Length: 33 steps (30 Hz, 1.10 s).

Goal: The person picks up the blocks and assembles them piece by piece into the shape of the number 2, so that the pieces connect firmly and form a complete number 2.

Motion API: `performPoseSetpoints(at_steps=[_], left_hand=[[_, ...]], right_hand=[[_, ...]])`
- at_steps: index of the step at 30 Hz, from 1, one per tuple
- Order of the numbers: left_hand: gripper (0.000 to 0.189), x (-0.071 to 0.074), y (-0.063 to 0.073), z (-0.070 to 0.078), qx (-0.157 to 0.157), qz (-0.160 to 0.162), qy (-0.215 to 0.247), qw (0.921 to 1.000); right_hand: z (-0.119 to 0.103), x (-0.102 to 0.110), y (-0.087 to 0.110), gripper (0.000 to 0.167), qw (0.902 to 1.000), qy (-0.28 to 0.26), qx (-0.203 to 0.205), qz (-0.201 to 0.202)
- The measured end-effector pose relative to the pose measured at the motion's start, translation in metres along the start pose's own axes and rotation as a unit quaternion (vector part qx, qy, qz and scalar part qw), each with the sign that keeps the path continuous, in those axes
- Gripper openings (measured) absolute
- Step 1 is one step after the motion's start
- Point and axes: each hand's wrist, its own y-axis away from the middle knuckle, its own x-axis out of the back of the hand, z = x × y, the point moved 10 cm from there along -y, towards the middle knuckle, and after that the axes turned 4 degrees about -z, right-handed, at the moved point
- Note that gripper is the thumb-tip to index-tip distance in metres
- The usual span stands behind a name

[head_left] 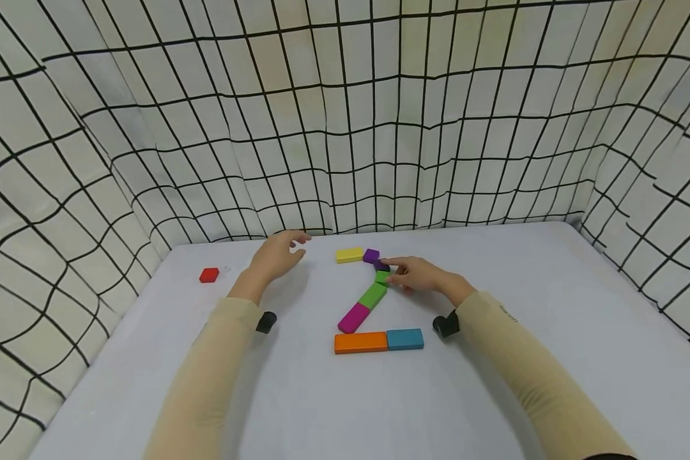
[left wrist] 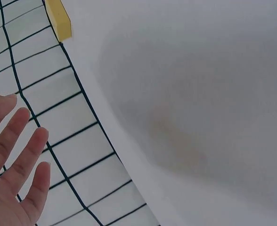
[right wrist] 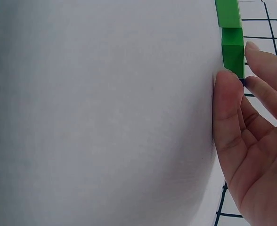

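Observation:
My right hand pinches a dark purple block at the bend of a block line; in the right wrist view it is mostly hidden behind the thumb. Touching it are another purple block and a small green block. Below that a longer green block runs into a magenta block. A yellow block lies at the line's far left end. My left hand hovers over the table left of the yellow block, its fingers loosely spread and holding nothing.
An orange block and a blue block lie end to end nearer the front. One red block sits apart on the left of the white table. Black netting over white walls borders the table's back and sides.

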Motion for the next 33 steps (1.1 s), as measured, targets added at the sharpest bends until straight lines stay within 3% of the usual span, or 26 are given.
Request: performPoseSetpoints(at_steps=[7, 20, 27, 33], left_hand=[[0.036, 0.018, 0.015, -0.016, -0.001, 0.022, -0.002, 0.9998], [0.037, 0.042, 0.046, -0.06, 0.034, 0.048, -0.005, 0.9983], [0.035, 0.052, 0.06, -0.081, 0.042, 0.071, 0.013, 0.9965], [0.036, 0.055, 0.069, -0.095, 0.055, 0.065, 0.032, 0.9959]], right_hand=[[0.002, 0.002, 0.0, 0.06, 0.9999, 0.005, -0.01, 0.001], [-0.002, 0.003, 0.001, 0.06, 0.9999, 0.012, 0.004, -0.003], [-0.006, 0.001, 0.003, 0.059, 0.9997, 0.013, 0.017, -0.009], [-0.009, -0.001, 0.006, 0.058, 0.9995, 0.009, 0.029, -0.013]])
